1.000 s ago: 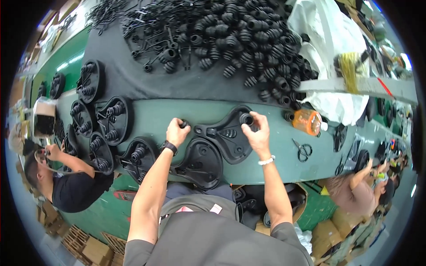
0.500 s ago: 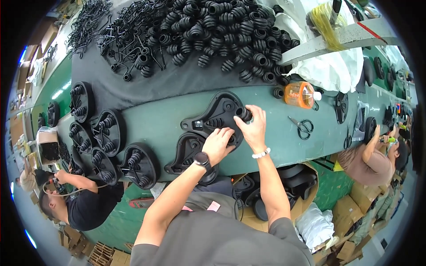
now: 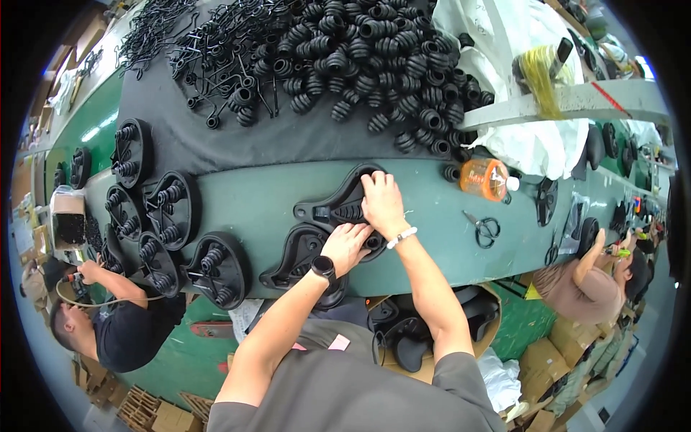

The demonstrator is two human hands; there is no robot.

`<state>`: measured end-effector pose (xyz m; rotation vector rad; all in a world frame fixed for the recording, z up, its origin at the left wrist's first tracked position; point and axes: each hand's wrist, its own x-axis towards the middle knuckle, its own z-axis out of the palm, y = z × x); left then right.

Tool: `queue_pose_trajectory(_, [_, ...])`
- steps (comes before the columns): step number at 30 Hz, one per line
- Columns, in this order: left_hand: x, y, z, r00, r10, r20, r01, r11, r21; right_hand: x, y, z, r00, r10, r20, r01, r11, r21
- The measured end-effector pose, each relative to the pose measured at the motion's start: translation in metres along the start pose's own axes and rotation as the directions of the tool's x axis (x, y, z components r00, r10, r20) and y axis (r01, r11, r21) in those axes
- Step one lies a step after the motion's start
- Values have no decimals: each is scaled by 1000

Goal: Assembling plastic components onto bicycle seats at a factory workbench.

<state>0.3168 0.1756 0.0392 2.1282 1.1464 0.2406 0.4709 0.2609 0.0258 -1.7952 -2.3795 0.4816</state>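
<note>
Two black saddle-shaped plastic bases lie on the green bench in front of me, one [image 3: 332, 210] farther away and one [image 3: 299, 253] nearer. My right hand [image 3: 381, 201] presses on the right end of the farther base, fingers curled over its rim. My left hand [image 3: 347, 243], with a black watch on the wrist, rests just below it on the same base's near right edge. What the fingers pinch is hidden under both hands.
A heap of black ribbed rubber bellows [image 3: 374, 50] and wire springs [image 3: 187, 29] fills the dark cloth behind. Finished bases with bellows [image 3: 216, 268] line the left. An orange bottle [image 3: 486, 178] and scissors [image 3: 484, 227] lie right. Seated people work at left [image 3: 108, 317] and right [image 3: 590, 277].
My left hand has crossed from the far left end of the base to its right end beside my right hand. My view has shifted up and right.
</note>
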Motion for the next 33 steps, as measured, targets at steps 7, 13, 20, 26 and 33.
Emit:
queue_pose_trajectory(7, [-2,-3,-5,1000,-12,0,12,1000,-18,16,-18,-9,984,10,177,42,957,-286])
queue_pose_trajectory(13, [-4,-2,-3,1000,-23,-10,23,999,-45,9,-2,-9,990,-131,45,136,981,-140])
queue_pose_trajectory(20, [-22,-3,-23,995,-43,-90,29,988,-152,89,70,-62,729,358,-583,-355,927,125])
queue_pose_trajectory(26, [-45,-10,-57,904,-273,-330,163,932,-324,97,121,-45,762,378,-525,-384,918,104])
queue_pose_trajectory(33, [-43,-26,-52,702,-704,106,41,-109,-993,-2,-93,-56,954,-283,102,164,774,611])
